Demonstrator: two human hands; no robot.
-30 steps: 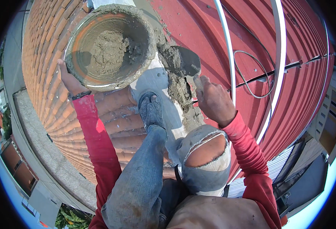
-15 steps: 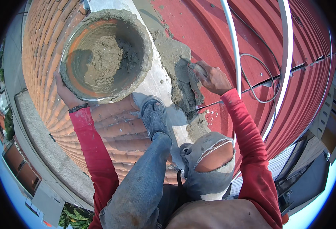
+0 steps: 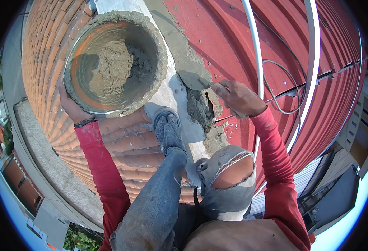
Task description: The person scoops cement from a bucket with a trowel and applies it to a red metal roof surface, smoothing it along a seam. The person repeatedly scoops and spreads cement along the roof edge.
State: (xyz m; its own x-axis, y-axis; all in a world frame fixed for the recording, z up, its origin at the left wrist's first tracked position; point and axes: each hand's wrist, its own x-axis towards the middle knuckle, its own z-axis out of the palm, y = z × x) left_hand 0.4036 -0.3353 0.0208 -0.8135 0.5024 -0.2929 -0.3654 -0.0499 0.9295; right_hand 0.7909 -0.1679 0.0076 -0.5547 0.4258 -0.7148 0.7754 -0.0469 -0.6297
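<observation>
- One trowel (image 3: 193,80) noted, its grey blade lying flat on the mortar strip, at the end of the smoother stretch.
- Right hand (image 3: 242,100): fingers closed around the trowel's handle, above the red metal roof (image 3: 225,46).
- Mortar, far side: the smoothed stretch (image 3: 182,50) runs from the blade toward the upper edge of the view; its surface is fairly even, its border on the red roof ragged.
- Mortar, near side: the rough stretch (image 3: 198,106) is lumpy and broken, with a dark gap along its right; judged not yet levelled. A thinner grey patch (image 3: 216,140) lies nearer the knee.
- Progress, as judged: the far part looks worked over, the near part remains uneven.
- Left hand (image 3: 72,104): set against the near left side of the round basin (image 3: 76,77); some fingers are hidden, so whether it grips or merely steadies cannot be told.
- Basin contents: wet mortar (image 3: 113,62), a good quantity remaining; rim heavily crusted.
- Surroundings: a pale ledge (image 3: 167,88) beside the strip, a sandalled foot (image 3: 168,127) at its edge, clay tiles (image 3: 50,75) to the left, a white pipe (image 3: 255,46) and a looped cable (image 3: 282,111) to the right.
</observation>
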